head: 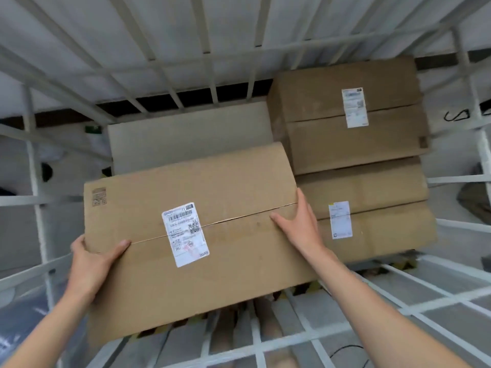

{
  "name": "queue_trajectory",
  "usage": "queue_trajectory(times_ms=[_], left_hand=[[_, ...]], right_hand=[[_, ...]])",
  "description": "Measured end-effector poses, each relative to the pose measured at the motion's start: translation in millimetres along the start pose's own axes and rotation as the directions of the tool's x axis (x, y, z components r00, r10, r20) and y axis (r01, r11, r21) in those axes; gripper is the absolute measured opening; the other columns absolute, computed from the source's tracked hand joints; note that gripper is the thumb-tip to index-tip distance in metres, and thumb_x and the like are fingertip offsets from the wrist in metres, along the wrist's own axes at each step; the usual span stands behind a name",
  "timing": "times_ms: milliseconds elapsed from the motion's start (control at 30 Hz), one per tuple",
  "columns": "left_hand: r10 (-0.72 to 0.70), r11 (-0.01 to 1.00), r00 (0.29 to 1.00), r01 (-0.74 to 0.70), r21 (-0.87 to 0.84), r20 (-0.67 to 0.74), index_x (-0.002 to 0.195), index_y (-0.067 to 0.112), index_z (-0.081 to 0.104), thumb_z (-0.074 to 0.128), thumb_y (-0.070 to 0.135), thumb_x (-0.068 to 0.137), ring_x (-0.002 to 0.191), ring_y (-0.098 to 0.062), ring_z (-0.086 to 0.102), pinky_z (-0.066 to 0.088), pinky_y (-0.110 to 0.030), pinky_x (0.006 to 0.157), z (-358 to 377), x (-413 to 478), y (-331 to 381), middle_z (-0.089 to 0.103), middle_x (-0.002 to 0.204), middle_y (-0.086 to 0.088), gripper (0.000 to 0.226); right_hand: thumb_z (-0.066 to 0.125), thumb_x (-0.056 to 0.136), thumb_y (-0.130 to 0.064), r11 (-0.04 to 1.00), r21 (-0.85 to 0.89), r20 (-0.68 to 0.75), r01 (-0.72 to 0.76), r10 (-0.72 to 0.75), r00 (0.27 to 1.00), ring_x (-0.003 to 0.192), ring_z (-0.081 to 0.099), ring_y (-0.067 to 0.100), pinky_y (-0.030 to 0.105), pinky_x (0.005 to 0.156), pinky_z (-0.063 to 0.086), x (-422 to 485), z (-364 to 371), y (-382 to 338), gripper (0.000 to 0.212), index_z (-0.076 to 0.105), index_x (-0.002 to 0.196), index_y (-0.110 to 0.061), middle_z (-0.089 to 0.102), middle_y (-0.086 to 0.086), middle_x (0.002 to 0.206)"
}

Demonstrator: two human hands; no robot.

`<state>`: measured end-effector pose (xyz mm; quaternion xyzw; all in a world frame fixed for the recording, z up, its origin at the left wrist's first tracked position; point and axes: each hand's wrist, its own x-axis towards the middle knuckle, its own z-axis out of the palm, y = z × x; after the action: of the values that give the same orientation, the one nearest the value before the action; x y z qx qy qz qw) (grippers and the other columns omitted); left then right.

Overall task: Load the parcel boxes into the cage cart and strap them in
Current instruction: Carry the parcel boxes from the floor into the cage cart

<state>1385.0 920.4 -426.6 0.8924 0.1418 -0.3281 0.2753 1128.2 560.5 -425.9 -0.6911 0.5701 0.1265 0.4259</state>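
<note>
I hold a flat brown parcel box (228, 187) with a white shipping label inside the white cage cart (212, 57). My left hand (90, 266) grips its left edge, thumb on top. My right hand (300, 221) clasps its right edge, fingers spread on the top face. The box tilts, its near edge raised above the cart's wire floor. To its right, two labelled brown boxes sit against the cart's right side: one at the back (385, 134) and a lower one in front (385, 208). A pale box (186, 134) lies behind the held one.
White bars enclose the cart at the back, left (34, 160) and right (483, 144). The wire floor (372, 309) shows bare at the near right. A dark cable (345, 349) lies on the ground beneath. A black cord hangs outside the right wall (457, 116).
</note>
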Motion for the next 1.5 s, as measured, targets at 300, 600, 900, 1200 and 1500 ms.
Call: queue_trajectory(times_ms=[300, 600, 900, 1200, 1500], left_hand=[[0.128, 0.992, 0.989, -0.128, 0.007, -0.079, 0.142, 0.013, 0.037, 0.087, 0.054, 0.064, 0.124, -0.03, 0.057, 0.042, -0.044, 0.107, 109, 106, 17, 0.057, 0.139, -0.01, 0.102], [0.142, 0.976, 0.99, -0.139, 0.167, -0.01, 0.158, 0.015, -0.005, 0.067, 0.064, 0.081, 0.153, -0.033, 0.004, 0.007, -0.046, 0.122, 147, 110, -34, 0.005, 0.166, -0.019, 0.116], [0.323, 0.603, 0.864, -0.503, 0.62, 0.387, 0.158, 0.039, -0.006, 0.066, 0.078, 0.069, 0.145, -0.033, -0.037, -0.002, -0.078, 0.11, 215, 19, -29, -0.032, 0.16, -0.015, 0.121], [0.401, 0.584, 0.862, -0.501, 0.638, 0.311, 0.157, 0.045, 0.001, 0.075, 0.072, 0.065, 0.151, -0.032, -0.022, 0.004, -0.077, 0.111, 210, 108, 91, -0.018, 0.166, -0.012, 0.121], [0.343, 0.637, 0.891, -0.454, 0.622, 0.299, 0.155, 0.045, -0.01, 0.079, 0.065, 0.069, 0.149, -0.033, -0.029, -0.001, -0.076, 0.112, 216, 151, 165, -0.029, 0.163, -0.01, 0.125]], right_hand=[[0.073, 0.082, -0.053, 0.998, -0.047, -0.037, 0.038, -0.04, 0.999, 0.143, 0.037, 0.022, 0.036, 0.108, 0.034, 111, 31, 50, 0.096, 0.017, 0.156, -0.03, 0.038, -0.004, 0.157], [0.056, 0.098, -0.038, 0.889, -0.445, -0.18, 0.109, -0.208, 0.961, 0.15, 0.016, 0.041, 0.051, 0.118, 0.027, 91, 93, 70, 0.078, 0.013, 0.16, -0.019, 0.008, 0.022, 0.165], [0.05, 0.077, -0.083, 0.602, -0.756, 0.256, 0.258, -0.092, 0.962, 0.142, -0.028, 0.053, 0.071, 0.115, 0.013, 54, 133, 65, 0.119, -0.037, 0.145, -0.039, -0.046, 0.022, 0.15], [0.069, 0.074, -0.071, 0.646, -0.717, 0.233, 0.264, -0.134, 0.963, 0.148, -0.02, 0.048, 0.069, 0.115, 0.014, 153, 101, -40, 0.116, -0.009, 0.156, -0.044, -0.029, 0.015, 0.162], [0.079, 0.073, -0.059, 0.701, -0.665, 0.256, 0.259, -0.112, 0.96, 0.145, -0.03, 0.044, 0.073, 0.112, 0.002, 219, 84, -103, 0.118, -0.005, 0.156, -0.045, -0.032, 0.009, 0.161]])
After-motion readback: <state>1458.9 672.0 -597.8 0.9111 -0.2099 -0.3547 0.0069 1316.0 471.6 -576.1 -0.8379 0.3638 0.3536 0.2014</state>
